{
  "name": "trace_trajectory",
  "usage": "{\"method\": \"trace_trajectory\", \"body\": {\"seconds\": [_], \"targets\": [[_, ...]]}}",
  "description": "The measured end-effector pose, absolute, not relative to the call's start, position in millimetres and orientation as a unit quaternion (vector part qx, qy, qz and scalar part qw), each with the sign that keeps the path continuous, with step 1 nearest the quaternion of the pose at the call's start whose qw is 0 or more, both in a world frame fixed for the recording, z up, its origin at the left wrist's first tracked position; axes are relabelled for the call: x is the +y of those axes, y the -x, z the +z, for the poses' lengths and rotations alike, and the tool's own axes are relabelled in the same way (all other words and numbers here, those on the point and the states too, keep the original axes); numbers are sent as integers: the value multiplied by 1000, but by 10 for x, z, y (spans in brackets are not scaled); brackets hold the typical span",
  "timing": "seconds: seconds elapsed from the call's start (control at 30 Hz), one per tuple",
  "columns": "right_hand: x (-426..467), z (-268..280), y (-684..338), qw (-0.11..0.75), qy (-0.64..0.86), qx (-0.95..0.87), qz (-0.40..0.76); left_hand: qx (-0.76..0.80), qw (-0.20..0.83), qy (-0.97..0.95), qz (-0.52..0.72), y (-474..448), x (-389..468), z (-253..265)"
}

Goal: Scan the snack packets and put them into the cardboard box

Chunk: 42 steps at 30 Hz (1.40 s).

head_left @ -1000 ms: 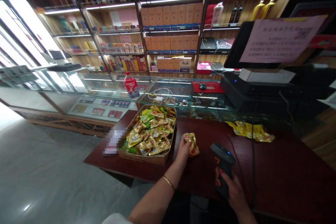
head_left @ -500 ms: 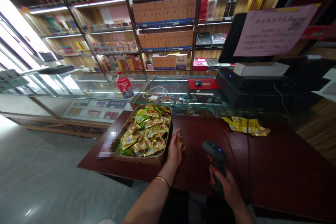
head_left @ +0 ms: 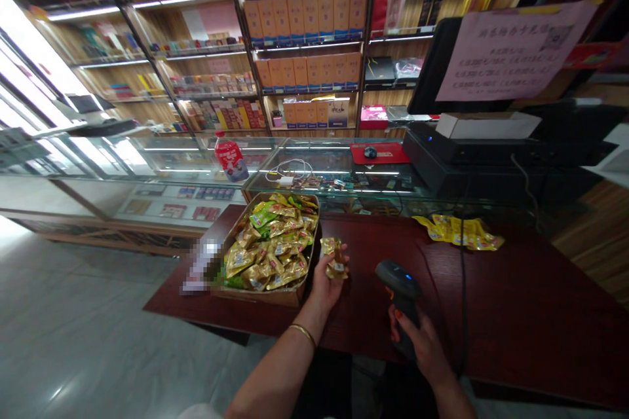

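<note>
A small gold snack packet is in my left hand, its printed face turned up, just right of the cardboard box. That box is heaped with many gold and green snack packets. My right hand is wrapped round the grip of a dark barcode scanner, which points up and to the left. A small blue light glows on the scanner's top. Both hands are over the dark red tabletop, apart from each other.
Yellow packets lie toward the back right. A black cable hangs across the table. Behind stand a glass counter with a red bottle, a mouse on a red mat, and a monitor bearing a pink notice.
My left hand has turned, so the packet's flat face shows more fully. My right hand keeps its hold on the scanner with little movement.
</note>
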State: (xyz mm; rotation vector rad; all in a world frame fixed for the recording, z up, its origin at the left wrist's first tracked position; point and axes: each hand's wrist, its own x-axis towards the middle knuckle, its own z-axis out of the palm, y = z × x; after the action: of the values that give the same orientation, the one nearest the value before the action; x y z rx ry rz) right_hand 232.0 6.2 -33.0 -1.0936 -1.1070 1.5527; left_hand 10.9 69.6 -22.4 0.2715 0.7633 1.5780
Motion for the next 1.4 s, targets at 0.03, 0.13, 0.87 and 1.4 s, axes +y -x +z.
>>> {"method": "trace_trajectory", "body": {"seconds": [0.03, 0.13, 0.87, 1.4], "targets": [[60, -329, -2320, 452, 444, -453, 627, 331, 627, -117, 695, -113, 709, -238], [46, -316, -2309, 433, 460, -476, 612, 324, 606, -119, 716, -126, 752, -281], [-156, -133, -2196, 381, 523, -540, 538, 327, 623, -121, 701, -101, 816, -336], [70, -393, -2567, 537, 424, -332, 650, 519, 608, -292, 525, -694, 1328, -190]]}}
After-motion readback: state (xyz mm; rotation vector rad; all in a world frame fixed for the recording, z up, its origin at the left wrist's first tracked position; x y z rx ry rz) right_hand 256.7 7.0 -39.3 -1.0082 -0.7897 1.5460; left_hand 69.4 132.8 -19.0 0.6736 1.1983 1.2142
